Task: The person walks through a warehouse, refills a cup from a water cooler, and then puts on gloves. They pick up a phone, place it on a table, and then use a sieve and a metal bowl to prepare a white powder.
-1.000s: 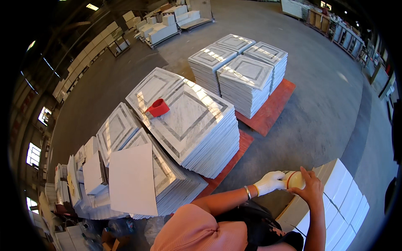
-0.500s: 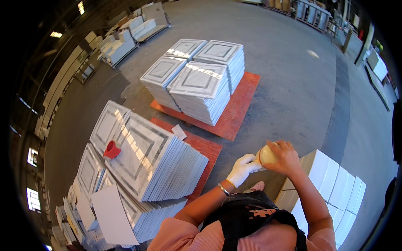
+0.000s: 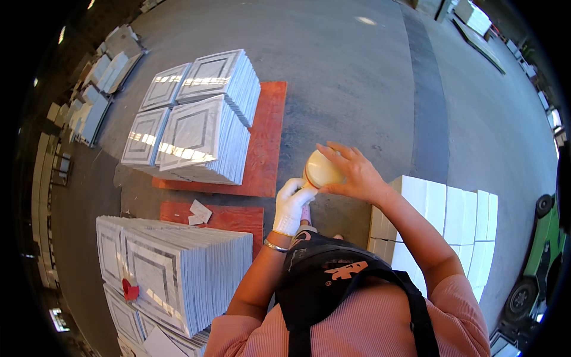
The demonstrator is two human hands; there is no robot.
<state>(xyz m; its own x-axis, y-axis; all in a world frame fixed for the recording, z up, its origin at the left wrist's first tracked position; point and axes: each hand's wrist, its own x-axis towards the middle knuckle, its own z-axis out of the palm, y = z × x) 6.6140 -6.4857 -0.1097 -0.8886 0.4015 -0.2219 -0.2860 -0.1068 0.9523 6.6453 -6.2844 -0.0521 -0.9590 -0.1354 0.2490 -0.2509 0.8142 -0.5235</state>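
Both of my hands hold a roll of cream-yellow tape (image 3: 325, 169) in front of my body. My left hand (image 3: 289, 208), in a white knitted glove, is closed on the roll's left edge, where a thin orange rim shows. My bare right hand (image 3: 358, 177) curls over its right side, with the fingers across the top and the thumb below. What the fingertips do on the underside is hidden.
Stacked grey-bordered stone tiles (image 3: 189, 131) stand on a red board (image 3: 270, 137) ahead left. A nearer tile stack (image 3: 214, 268) carries a red ring-shaped roll (image 3: 130, 290). White boxes (image 3: 461, 217) are piled at my right, beyond them a green vehicle (image 3: 544, 244).
My view has turned to the right, so the tile stacks sit farther left and a green vehicle shows. Both hands keep hold of the tape roll, now held higher in the picture.
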